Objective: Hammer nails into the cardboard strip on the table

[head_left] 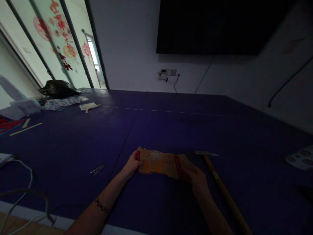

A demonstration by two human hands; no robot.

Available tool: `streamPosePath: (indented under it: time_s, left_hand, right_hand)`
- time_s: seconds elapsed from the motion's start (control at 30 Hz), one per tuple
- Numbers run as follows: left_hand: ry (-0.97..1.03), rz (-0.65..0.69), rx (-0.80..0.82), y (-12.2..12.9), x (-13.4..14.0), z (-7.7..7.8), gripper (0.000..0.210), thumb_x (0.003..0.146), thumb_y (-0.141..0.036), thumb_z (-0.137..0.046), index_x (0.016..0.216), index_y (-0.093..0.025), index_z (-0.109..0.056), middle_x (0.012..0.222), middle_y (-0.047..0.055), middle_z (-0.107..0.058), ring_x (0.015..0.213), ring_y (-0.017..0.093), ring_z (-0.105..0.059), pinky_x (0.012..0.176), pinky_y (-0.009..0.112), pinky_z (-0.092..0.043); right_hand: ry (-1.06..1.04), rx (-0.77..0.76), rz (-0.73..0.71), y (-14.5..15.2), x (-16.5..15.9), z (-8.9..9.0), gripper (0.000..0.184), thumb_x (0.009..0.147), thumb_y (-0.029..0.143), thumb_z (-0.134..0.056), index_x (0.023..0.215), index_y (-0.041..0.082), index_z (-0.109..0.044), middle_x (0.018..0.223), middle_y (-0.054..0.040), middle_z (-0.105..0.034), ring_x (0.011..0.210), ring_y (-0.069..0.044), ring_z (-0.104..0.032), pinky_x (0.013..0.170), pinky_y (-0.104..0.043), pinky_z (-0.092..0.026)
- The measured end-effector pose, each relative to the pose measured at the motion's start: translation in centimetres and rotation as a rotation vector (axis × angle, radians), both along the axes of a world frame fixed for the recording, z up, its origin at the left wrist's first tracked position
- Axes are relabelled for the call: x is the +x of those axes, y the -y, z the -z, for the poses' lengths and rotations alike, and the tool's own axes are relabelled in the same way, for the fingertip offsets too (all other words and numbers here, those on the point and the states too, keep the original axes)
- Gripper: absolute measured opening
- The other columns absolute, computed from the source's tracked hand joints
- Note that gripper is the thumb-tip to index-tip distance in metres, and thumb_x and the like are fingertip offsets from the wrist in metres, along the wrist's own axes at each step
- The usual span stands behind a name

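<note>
In front of me, a tan, dotted piece (160, 162) with dark red bands and an orange patch is stretched between my hands. Its exact kind is hard to make out; it is soft-looking with uneven edges. My left hand (133, 164) grips its left end by a red band. At the other end, my right hand (196, 178) is closed around it past the second band. A hammer (221, 184) with a long wooden handle and a narrow metal head lies just right of my right hand. Several thin metal nails (98, 168) lie left of my left forearm.
The dark purple table (171, 130) reaches to the wall. A black bag (57, 88), plastic wrapping (62, 102) and a small white tray (88, 106) stand at the back left. White cables (30, 174) run along the left edge. A white object with round openings (302, 159) sits far right.
</note>
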State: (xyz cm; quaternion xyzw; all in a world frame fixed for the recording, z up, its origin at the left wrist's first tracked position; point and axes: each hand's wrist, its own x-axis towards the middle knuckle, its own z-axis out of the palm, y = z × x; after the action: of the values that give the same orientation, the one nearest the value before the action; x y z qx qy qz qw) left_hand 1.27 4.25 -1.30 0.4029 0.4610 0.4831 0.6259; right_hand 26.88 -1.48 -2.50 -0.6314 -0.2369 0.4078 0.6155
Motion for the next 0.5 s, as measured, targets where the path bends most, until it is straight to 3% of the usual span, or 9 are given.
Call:
streamPosePath:
  time_s: [0.1,0.2,0.27,0.37,0.43,0.5]
  left_hand:
    - [-0.122,-0.058,0.006,0.4,0.7,0.3,0.066,0.050,-0.001,-0.063,0.112,-0.015,-0.044,0.105,0.009,-0.060,0.096,0.023,-0.058,0.086,0.033,-0.045]
    - [-0.411,-0.108,0.097,1.0,1.0,0.1,0.086,0.052,-0.006,-0.066,0.129,-0.016,-0.028,0.106,0.010,-0.058,0.099,0.024,-0.056,0.089,0.035,-0.043]
    - [-0.613,-0.134,0.234,1.6,1.1,-0.2,0.088,0.056,-0.012,-0.067,0.132,-0.015,-0.024,0.113,0.014,-0.053,0.106,0.029,-0.052,0.092,0.040,-0.040]
    - [-0.899,-0.220,0.533,2.4,1.0,-0.5,0.075,0.062,-0.012,-0.062,0.131,-0.017,-0.032,0.130,0.017,-0.036,0.121,0.035,-0.035,0.097,0.049,-0.032]
    - [-1.026,-0.165,0.765,2.7,1.0,-0.4,0.061,0.069,-0.010,-0.056,0.127,-0.020,-0.040,0.133,0.014,-0.034,0.125,0.034,-0.028,0.099,0.053,-0.028]
    - [-1.074,0.047,0.979,2.7,1.0,-0.2,0.049,0.075,-0.012,-0.054,0.122,-0.024,-0.047,0.128,0.011,-0.044,0.124,0.031,-0.031,0.100,0.052,-0.027]
  right_hand:
    - [0.099,-0.026,0.012,-0.2,0.7,0.4,0.032,0.044,0.018,-0.071,0.075,0.013,-0.068,0.067,-0.0044,-0.072,0.069,-0.027,-0.066,0.064,-0.037,-0.053]
    - [0.173,-0.039,0.022,-0.4,0.9,1.0,0.034,0.045,0.020,-0.071,0.078,0.013,-0.068,0.068,-0.0042,-0.072,0.074,-0.028,-0.066,0.065,-0.037,-0.052]
    - [0.210,-0.045,0.023,-0.4,0.9,1.2,0.035,0.046,0.022,-0.070,0.080,0.013,-0.068,0.069,-0.0045,-0.072,0.075,-0.028,-0.066,0.065,-0.037,-0.052]
    - [0.265,-0.050,0.028,-0.3,0.9,1.4,0.037,0.047,0.024,-0.070,0.083,0.014,-0.068,0.071,-0.0043,-0.072,0.075,-0.027,-0.066,0.064,-0.037,-0.052]
    - [0.304,-0.049,0.034,-0.2,0.8,1.3,0.035,0.048,0.025,-0.069,0.082,0.014,-0.068,0.070,-0.0039,-0.072,0.074,-0.027,-0.066,0.064,-0.036,-0.052]
    - [0.341,-0.045,0.039,-0.1,0.7,1.2,0.033,0.048,0.026,-0.069,0.079,0.014,-0.068,0.068,-0.0037,-0.072,0.071,-0.026,-0.066,0.063,-0.036,-0.052]
